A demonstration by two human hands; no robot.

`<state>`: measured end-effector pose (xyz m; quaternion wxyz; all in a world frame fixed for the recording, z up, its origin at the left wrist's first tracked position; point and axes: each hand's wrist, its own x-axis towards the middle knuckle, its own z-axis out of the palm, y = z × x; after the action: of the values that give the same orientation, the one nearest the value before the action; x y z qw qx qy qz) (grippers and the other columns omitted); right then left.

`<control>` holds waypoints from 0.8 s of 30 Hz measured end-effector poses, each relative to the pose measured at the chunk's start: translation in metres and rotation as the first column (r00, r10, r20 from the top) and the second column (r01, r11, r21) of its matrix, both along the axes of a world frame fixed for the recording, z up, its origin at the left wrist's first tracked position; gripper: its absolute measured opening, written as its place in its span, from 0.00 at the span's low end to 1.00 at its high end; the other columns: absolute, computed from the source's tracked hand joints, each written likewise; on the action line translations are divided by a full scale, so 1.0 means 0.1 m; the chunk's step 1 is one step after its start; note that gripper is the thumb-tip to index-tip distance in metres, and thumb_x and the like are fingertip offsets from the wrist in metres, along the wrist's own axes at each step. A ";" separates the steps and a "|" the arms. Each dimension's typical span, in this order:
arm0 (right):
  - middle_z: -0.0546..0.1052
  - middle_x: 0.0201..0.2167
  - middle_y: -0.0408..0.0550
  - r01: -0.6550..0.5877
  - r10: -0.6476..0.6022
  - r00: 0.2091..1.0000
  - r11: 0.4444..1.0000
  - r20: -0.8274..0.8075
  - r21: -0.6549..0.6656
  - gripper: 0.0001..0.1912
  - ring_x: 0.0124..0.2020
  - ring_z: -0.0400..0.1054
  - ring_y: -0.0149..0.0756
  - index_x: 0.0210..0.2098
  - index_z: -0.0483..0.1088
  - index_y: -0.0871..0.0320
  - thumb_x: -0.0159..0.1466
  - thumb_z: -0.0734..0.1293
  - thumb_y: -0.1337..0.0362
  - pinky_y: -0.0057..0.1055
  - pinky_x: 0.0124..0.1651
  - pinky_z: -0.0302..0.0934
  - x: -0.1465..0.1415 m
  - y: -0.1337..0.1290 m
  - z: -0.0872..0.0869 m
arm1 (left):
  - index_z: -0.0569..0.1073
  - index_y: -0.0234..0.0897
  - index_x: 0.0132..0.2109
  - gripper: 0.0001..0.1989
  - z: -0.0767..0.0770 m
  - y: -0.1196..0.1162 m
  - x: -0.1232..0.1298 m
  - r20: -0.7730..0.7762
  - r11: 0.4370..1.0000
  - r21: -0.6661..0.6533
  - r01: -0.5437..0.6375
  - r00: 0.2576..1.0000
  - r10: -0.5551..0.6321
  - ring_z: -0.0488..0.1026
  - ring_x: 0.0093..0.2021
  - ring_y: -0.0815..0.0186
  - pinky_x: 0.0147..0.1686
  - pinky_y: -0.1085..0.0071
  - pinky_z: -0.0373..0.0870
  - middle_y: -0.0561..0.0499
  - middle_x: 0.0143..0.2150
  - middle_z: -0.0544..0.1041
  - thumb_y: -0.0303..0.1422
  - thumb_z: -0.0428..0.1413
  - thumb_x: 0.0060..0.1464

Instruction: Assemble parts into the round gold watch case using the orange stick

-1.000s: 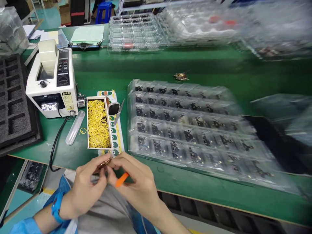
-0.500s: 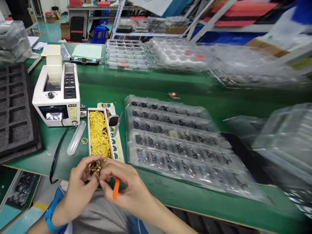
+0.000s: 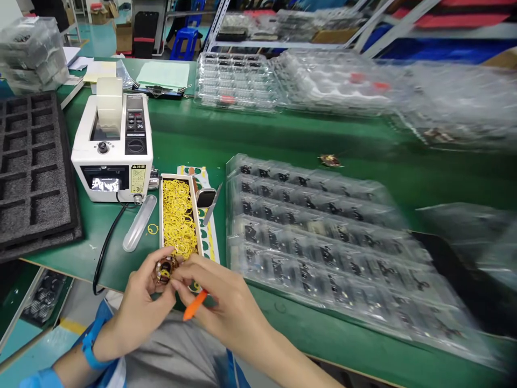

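My left hand (image 3: 149, 293) is closed around a small round brown and gold electronic part (image 3: 165, 268) above the table's front edge. A bit of yellow shows on the part's face, perhaps a thin ring. My right hand (image 3: 220, 293) is closed, its thumb and forefinger pressed together at the part's right edge. An orange plastic stick (image 3: 195, 306) is tucked in the right hand, its far end hidden by the fingers. Just beyond both hands lies a white narrow box (image 3: 161, 215) full of yellow rings (image 3: 177, 210).
Left of the box are a white tape dispenser (image 3: 113, 153), a clear plastic case (image 3: 139, 223) and black foam trays (image 3: 36, 178). A watch-like piece (image 3: 205, 198) sits at the box's right edge. Rightward spreads a clear tray (image 3: 299, 245) of dark parts. Another small part (image 3: 330, 160) lies behind it.
The view has swung left, so things on the table appear further right. The round part has turned in my left hand to face me more, and the orange stick has tilted.
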<state>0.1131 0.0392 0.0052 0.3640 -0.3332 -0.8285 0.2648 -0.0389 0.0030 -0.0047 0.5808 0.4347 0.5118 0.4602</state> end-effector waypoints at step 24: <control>0.79 0.39 0.54 0.585 -0.495 0.491 0.797 0.717 0.150 0.07 0.38 0.74 0.41 0.35 0.75 0.61 0.67 0.65 0.67 0.31 0.37 0.62 1.24 1.87 0.43 | 0.78 0.39 0.50 0.22 -0.01 -0.06 -0.23 0.239 0.959 -0.161 -0.232 0.934 0.266 0.81 0.47 0.51 0.43 0.69 0.79 0.40 0.50 0.82 0.43 0.68 0.50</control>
<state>0.2369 0.2258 0.0481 0.0501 -0.6723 -0.7380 0.0293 -0.0615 -0.0030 -0.0061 0.6066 0.2634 0.5117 0.5485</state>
